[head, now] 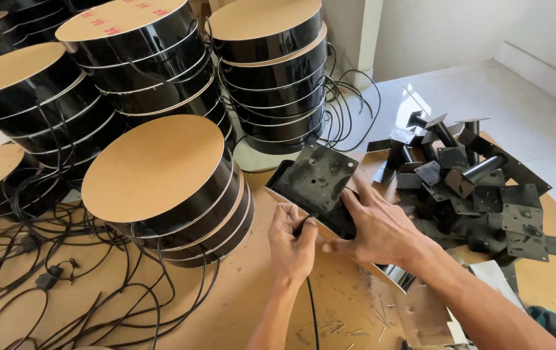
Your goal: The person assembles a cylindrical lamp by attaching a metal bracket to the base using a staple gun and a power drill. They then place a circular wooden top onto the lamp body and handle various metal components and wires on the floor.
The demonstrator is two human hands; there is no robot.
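My left hand (293,247) pinches a thin black cable (310,304) where it meets a tilted round black disc unit (391,275) with a brown backing. My right hand (375,227) presses on a square black metal plate (317,176) that sits on that unit, fingers spread over its edge. The cable runs down between my forearms towards the bottom edge of the view.
Stacks of round black discs with brown tops (154,168) stand left and behind, another stack (268,71) at the back. Loose black cables (64,285) lie on the brown board at left. A heap of black metal brackets (472,188) lies right. Small screws (349,327) are scattered near me.
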